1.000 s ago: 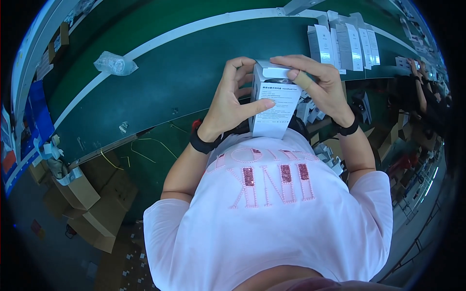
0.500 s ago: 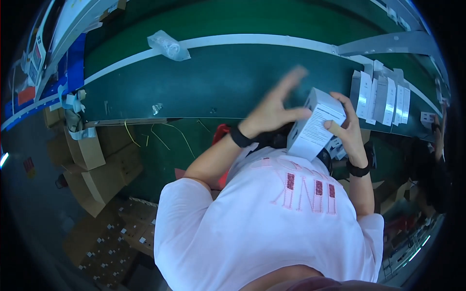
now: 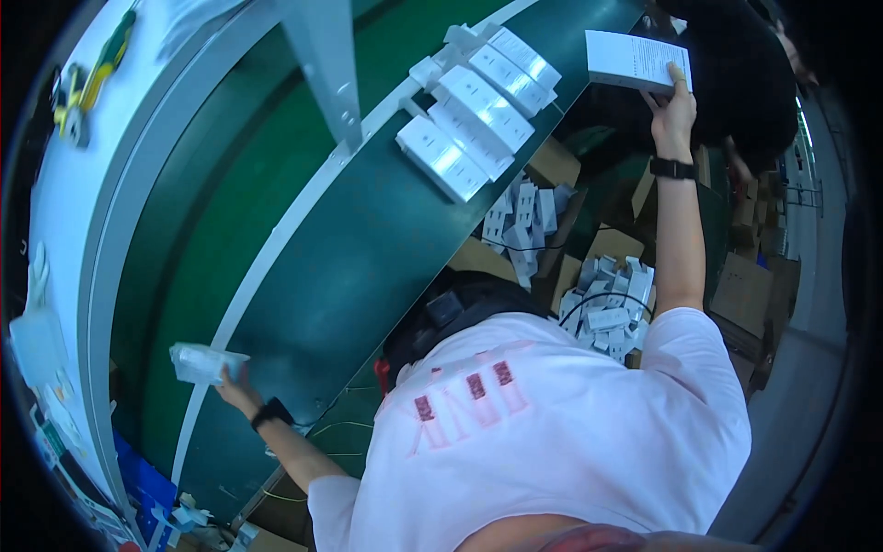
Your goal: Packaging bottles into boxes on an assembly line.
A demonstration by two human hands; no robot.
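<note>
- The white carton [image 3: 633, 57] is out at my far right, beside the bench's edge and in front of a co-worker in black [image 3: 740, 87].
- My right hand [image 3: 674, 110] pinches it by its near end, thumb on the printed face, other fingers [image 3: 651, 99] underneath.
- My left hand [image 3: 241, 390] is stretched the other way, its fingers touching the right end of a clear bubble-wrapped packet [image 3: 195, 362]; I cannot tell whether they are pressed together on it.
- That packet lies across the white strip [image 3: 267, 262] running along the green bench [image 3: 354, 285].
- Between my hands, several white cartons [image 3: 478, 115] lie side by side on the bench, flaps jutting from their far ends.
- Below the bench, near my right side, are heaped white card inserts [image 3: 607, 318].
- At my upper left lie pliers [image 3: 87, 92] with yellow-green handles.
</note>
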